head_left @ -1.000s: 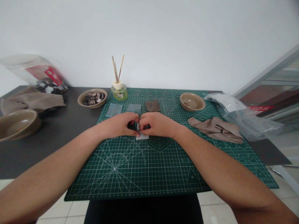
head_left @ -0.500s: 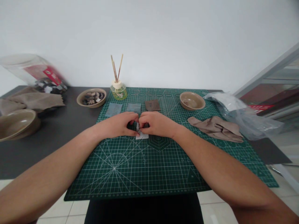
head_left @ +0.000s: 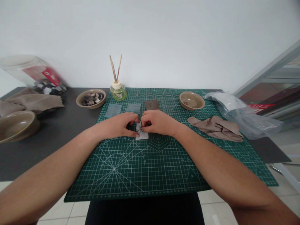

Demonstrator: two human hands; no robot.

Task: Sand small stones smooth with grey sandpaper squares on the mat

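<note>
A small white sheet (head_left: 142, 135), paper-like and with faint marks, lies on the green cutting mat (head_left: 140, 175). My left hand (head_left: 125, 124) is at its left side, thumb at the lower corner and forefinger near the top, holding it against the mat. Over the sheet's right part is my right hand (head_left: 156, 122), its thumb and fingertips closed in a pinch. Something small and dark may be between them, but the fingers cover it. Behind the hands lie two blue-grey squares (head_left: 113, 110) and a brown square (head_left: 151, 104).
A bowl of wooden-looking discs (head_left: 91, 98), a reed diffuser (head_left: 118, 90) and another bowl (head_left: 192, 101) stand at the back. On the right are a brown cloth (head_left: 217, 128) and a plastic bag (head_left: 248, 118). At left are a bowl (head_left: 17, 125), a cloth (head_left: 35, 102) and a clear jar (head_left: 35, 73).
My right hand has shifted slightly right, away from my left fingers. More of the white sheet shows between the hands. My left hand stays nearly in place.
</note>
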